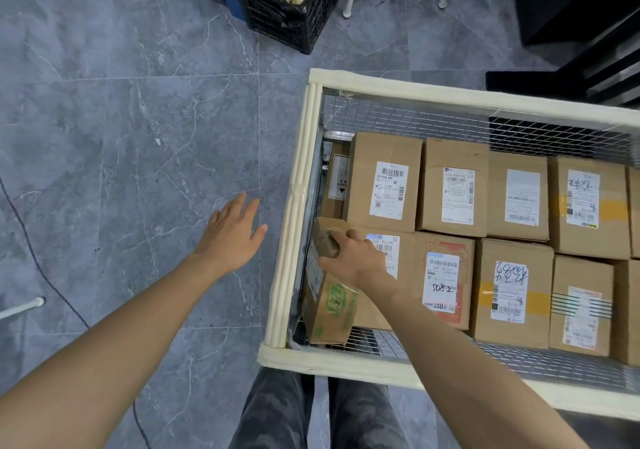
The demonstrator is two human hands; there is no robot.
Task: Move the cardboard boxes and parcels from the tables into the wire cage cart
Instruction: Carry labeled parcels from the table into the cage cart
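Your right hand [349,258] reaches over the near rim of the wire cage cart [346,367] and grips the upper end of the green-printed box [334,310], fingers curled over its taped top edge and thumb along the near side. That box is inside the cart, in the near left corner. It stands on end and leans, with one side close to the cream-padded left wall and the other against the neighbouring carton. Its lower end is down by the mesh at the near wall. The rest of the cart holds labelled boxes [452,188] in two rows, packed side by side with their shipping labels facing up. One in the near row carries the handwritten figures 5082 [441,282], and your right wrist crosses the carton just left of it. A further carton marked with part of the word HEAVY [337,185] sits lower in the far left corner. Your left hand [230,237] is released, fingers straight and spread, palm down over the grey tiled floor [121,136] just left of the cart, touching nothing. Beyond it, a black crate [287,22] holding pale yellow material stands on the floor near the top of the view. A thin dark cable [31,240] trails across the tiles at the left. Your legs in dark patterned trousers [277,414] stand against the cart's near rim.
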